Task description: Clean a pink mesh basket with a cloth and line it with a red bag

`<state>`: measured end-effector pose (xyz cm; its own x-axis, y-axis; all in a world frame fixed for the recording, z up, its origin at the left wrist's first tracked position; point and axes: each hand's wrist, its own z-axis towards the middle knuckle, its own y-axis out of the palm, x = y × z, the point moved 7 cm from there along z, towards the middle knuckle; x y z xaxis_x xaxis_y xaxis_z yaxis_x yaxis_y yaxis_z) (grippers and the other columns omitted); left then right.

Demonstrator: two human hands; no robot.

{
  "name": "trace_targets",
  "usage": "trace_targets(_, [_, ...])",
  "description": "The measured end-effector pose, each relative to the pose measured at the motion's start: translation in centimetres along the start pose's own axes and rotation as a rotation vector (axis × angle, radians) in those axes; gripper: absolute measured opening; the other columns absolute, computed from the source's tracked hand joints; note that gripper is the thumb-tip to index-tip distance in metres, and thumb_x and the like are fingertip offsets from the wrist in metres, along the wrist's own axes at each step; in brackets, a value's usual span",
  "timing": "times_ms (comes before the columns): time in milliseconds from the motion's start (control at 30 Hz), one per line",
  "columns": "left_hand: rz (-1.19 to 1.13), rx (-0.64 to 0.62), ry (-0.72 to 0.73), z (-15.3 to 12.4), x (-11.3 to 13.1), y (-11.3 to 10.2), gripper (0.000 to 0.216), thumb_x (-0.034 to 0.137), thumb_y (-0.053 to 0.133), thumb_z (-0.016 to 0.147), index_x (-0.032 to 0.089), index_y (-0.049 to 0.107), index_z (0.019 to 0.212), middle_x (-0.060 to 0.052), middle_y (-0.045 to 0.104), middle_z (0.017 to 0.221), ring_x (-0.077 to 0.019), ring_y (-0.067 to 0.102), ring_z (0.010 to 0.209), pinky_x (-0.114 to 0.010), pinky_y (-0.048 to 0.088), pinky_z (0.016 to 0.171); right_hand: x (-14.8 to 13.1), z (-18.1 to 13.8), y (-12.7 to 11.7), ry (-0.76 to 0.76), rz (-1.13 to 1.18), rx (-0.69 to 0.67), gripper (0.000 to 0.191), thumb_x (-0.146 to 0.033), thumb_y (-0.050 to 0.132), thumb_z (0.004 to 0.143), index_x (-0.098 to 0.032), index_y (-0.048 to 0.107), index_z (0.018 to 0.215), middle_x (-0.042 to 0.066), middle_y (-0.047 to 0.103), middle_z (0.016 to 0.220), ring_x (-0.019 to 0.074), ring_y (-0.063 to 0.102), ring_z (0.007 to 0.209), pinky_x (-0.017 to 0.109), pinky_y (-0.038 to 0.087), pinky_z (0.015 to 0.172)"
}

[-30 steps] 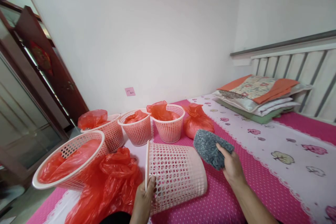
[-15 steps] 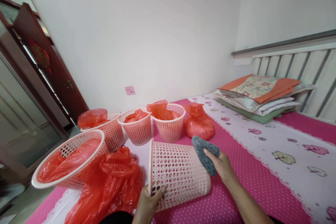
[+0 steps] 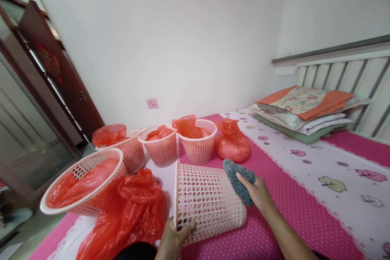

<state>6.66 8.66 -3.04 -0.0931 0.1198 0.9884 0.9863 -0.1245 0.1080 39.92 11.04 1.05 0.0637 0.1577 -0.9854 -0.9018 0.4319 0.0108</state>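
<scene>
A pink perforated plastic basket point(image 3: 207, 201) lies on its side on the bed in front of me, its mouth facing left. My left hand point(image 3: 175, 239) grips its rim at the bottom. My right hand point(image 3: 257, 193) holds a grey fuzzy cloth point(image 3: 236, 176) pressed against the basket's base end. A loose red plastic bag point(image 3: 128, 211) lies crumpled just left of the basket's mouth.
Another tilted basket lined with a red bag point(image 3: 82, 185) sits at the left. Three upright baskets with red bags point(image 3: 160, 144) stand behind, beside a tied red bag point(image 3: 231, 142). Folded bedding point(image 3: 301, 109) lies by the headboard. A door point(image 3: 57, 77) stands at the left.
My right hand brought the grey cloth left and down onto the base of the basket. The left hand shifted slightly along the rim. The view turned a little.
</scene>
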Motion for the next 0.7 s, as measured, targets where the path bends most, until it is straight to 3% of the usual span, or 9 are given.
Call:
trace_targets(300, [-0.008, -0.016, -0.013, -0.4, 0.4, 0.4, 0.058, 0.061, 0.098, 0.053, 0.013, 0.085, 0.084, -0.009, 0.083, 0.077, -0.0165, 0.07, 0.068, -0.028, 0.056, 0.068, -0.1, -0.1, 0.2, -0.009, -0.025, 0.011, 0.049, -0.063, 0.076, 0.073, -0.018, 0.082, 0.093, 0.011, 0.086, 0.092, 0.0343, 0.08, 0.086, 0.044, 0.064, 0.077])
trace_targets(533, [0.02, 0.052, -0.034, -0.4, -0.2, -0.3, 0.059, 0.061, 0.099, 0.047, 0.012, 0.08, 0.074, -0.007, 0.078, 0.068, -0.0189, 0.068, 0.065, -0.032, 0.055, 0.067, -1.1, -0.7, 0.8, -0.063, -0.073, 0.0, 0.047, -0.062, 0.074, 0.078, -0.018, 0.081, 0.093, 0.01, 0.085, 0.089, 0.0319, 0.078, 0.079, 0.042, 0.063, 0.071])
trace_targets(700, [0.03, -0.018, -0.005, -0.5, 0.2, 0.3, 0.056, 0.059, 0.097, 0.055, 0.012, 0.081, 0.081, -0.01, 0.08, 0.075, -0.0219, 0.071, 0.071, -0.035, 0.056, 0.072, -1.9, -1.3, 1.8, -0.137, -0.03, -0.023, 0.044, -0.055, 0.075, 0.08, -0.02, 0.081, 0.106, 0.011, 0.085, 0.107, 0.0332, 0.079, 0.098, 0.046, 0.063, 0.092])
